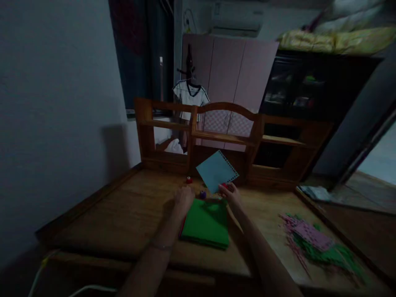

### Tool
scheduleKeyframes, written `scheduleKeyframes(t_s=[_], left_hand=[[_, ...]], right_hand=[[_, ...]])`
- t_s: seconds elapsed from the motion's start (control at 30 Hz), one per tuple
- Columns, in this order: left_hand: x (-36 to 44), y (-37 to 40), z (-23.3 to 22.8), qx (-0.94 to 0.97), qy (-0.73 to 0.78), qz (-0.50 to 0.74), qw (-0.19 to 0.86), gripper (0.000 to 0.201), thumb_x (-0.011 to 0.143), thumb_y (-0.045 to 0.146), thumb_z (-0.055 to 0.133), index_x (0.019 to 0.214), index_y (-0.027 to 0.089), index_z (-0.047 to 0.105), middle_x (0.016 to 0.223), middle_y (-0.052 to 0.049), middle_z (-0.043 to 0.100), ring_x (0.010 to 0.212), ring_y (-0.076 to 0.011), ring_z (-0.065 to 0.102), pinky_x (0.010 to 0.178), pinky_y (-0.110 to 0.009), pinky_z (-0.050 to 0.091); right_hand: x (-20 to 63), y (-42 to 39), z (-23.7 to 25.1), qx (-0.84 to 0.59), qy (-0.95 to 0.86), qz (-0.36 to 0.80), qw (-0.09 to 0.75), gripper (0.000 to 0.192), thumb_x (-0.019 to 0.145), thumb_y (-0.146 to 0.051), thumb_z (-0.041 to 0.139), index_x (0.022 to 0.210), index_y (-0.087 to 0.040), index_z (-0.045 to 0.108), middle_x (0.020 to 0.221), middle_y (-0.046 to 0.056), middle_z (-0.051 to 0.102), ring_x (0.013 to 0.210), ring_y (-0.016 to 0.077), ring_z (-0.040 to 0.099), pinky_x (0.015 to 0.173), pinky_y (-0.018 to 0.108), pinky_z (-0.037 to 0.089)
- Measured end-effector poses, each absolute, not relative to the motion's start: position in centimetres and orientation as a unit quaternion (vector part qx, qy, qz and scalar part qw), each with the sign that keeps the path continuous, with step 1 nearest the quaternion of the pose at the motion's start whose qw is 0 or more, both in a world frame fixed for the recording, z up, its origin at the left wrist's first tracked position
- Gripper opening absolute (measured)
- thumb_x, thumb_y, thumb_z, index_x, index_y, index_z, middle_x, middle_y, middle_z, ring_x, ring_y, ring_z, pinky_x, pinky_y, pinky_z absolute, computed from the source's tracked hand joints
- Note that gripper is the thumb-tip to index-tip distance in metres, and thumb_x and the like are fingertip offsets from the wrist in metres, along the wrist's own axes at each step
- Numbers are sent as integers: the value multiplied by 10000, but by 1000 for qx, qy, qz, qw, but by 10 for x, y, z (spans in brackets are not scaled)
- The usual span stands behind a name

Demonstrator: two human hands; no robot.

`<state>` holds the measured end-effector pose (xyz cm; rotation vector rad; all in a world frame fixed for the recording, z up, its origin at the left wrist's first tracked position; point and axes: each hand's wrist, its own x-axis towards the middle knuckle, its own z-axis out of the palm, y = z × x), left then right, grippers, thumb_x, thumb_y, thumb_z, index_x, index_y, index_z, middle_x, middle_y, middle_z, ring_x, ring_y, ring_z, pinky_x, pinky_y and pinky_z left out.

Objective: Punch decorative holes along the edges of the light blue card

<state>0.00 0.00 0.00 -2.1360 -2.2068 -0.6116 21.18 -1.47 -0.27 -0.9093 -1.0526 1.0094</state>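
Observation:
A stack of green sheets lies on the wooden desktop, with a thin red edge showing at its left side. My left hand rests at the stack's far left corner; its fingers are dark and mostly hidden, so their grip is unclear. Beyond the stack's far right corner, my right hand pinches a small red piece, too blurred to name surely. A light blue sheet with a row of holes along one edge is just behind it. A small red object with a pale top and a purple one sit nearby.
A heap of pink and green cut paper strips lies at the desk's right side. Wooden shelving closes off the back of the desk. A white wall stands on the left. The room is dim.

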Motion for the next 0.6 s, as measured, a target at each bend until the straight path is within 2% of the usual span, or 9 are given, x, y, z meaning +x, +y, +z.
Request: scheduleKeyframes(t_s=[0.3, 0.43, 0.6], left_hand=[[11, -11, 15, -696, -694, -182, 14, 387, 893, 361, 415, 891, 104, 704, 894, -183, 676, 885, -297, 641, 751, -376, 471], [11, -10, 11, -715, -684, -145, 5, 281, 859, 232, 450, 914, 98, 691, 937, -184, 671, 914, -293, 636, 759, -371, 469], [13, -11, 10, -718, -683, -135, -15, 276, 832, 126, 417, 900, 90, 682, 914, -188, 671, 918, -294, 636, 768, -380, 458]], right_hand=[[210, -21, 7, -409, -449, 445, 658, 369, 602, -392, 803, 778, -191, 548, 743, -11, 628, 634, 140, 618, 620, 265, 498], [211, -23, 9, -408, -451, 450, 654, 364, 607, -407, 793, 774, -196, 547, 739, -11, 634, 639, 142, 626, 627, 267, 497], [212, -23, 9, -421, -447, 440, 655, 370, 595, -412, 799, 774, -199, 555, 723, -12, 638, 631, 147, 628, 615, 266, 488]])
